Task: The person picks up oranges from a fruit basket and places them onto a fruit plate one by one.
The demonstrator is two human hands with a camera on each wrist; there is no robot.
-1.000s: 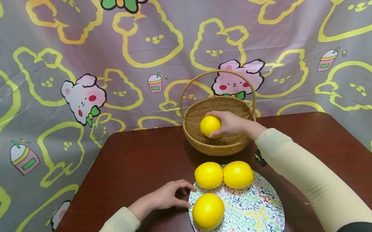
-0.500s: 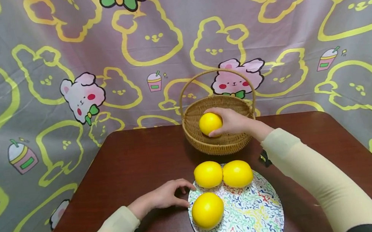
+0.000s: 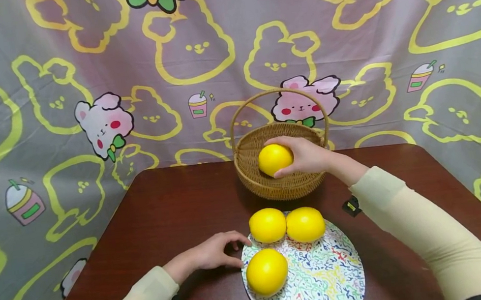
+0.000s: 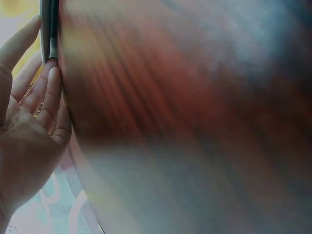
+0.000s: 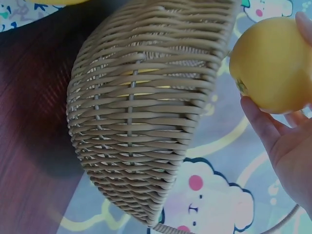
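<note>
My right hand [image 3: 308,154] grips a yellow lemon [image 3: 275,160] with thumb and fingers around it. In the right wrist view that lemon [image 5: 270,66] is outside the rim of the wicker basket [image 5: 141,97], apart from it. The head view shows it in front of the basket's [image 3: 283,192] open mouth. My left hand [image 3: 212,252] lies at the left edge of a round patterned plate [image 3: 326,279], its fingers fairly straight. In the left wrist view, the fingers [image 4: 51,92] touch the plate's edge. Three lemons are on the plate: two side by side [image 3: 268,225] [image 3: 306,224] at the back, one [image 3: 267,272] front left.
Everything stands on a dark red-brown table [image 3: 175,202]. The basket's tall arched handle [image 3: 276,90] rises over it. Behind hangs a grey cloth [image 3: 204,30] with yellow cartoon outlines. Yellow shows through the basket's weave in the right wrist view.
My right hand, gripping the lemon throughout, has moved slightly up and to the right over the basket. My left hand has stayed at the plate's edge.
</note>
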